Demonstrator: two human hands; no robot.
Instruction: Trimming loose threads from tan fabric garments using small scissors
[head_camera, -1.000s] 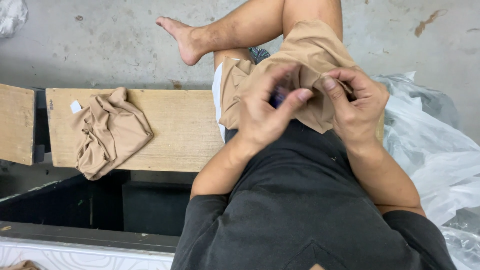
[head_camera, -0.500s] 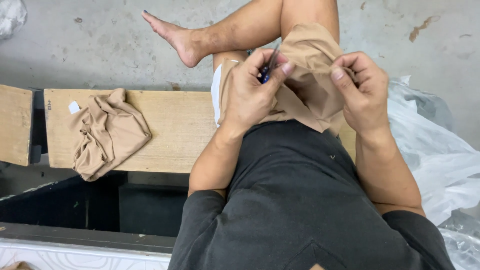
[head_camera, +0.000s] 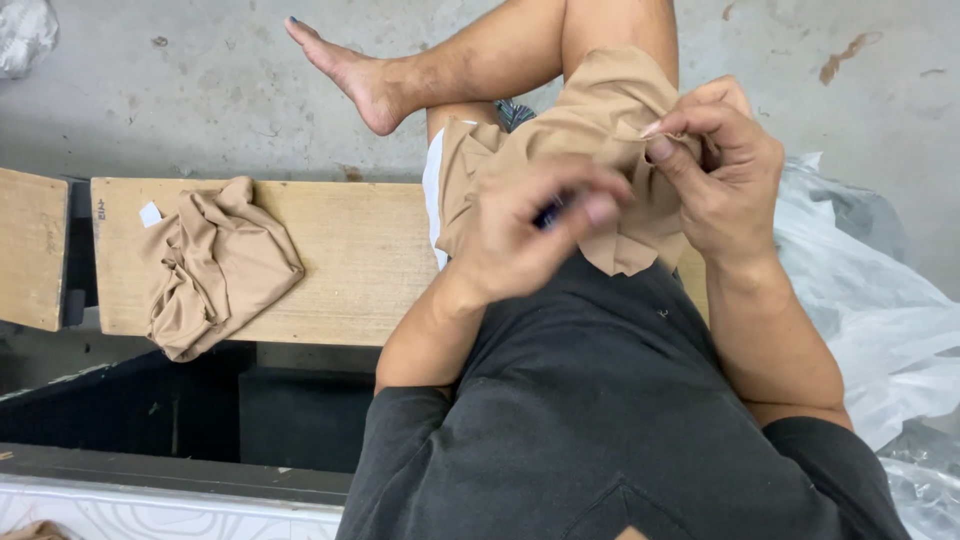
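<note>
Two tan fabric pieces: one crumpled garment (head_camera: 215, 262) lies on the pale wooden bench (head_camera: 350, 260). Left hand (head_camera: 530, 235), pinching a small dark tool (head_camera: 550, 210), has dropped slightly from the tan cloth (head_camera: 590, 130) on the lap; right hand (head_camera: 725, 175) still pinches its edge.

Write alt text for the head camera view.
A seated person's left hand grips a small dark tool while the right hand pinches tan fabric draped over the lap. Another crumpled tan garment lies on a wooden bench; clear plastic sheeting lies alongside.
</note>
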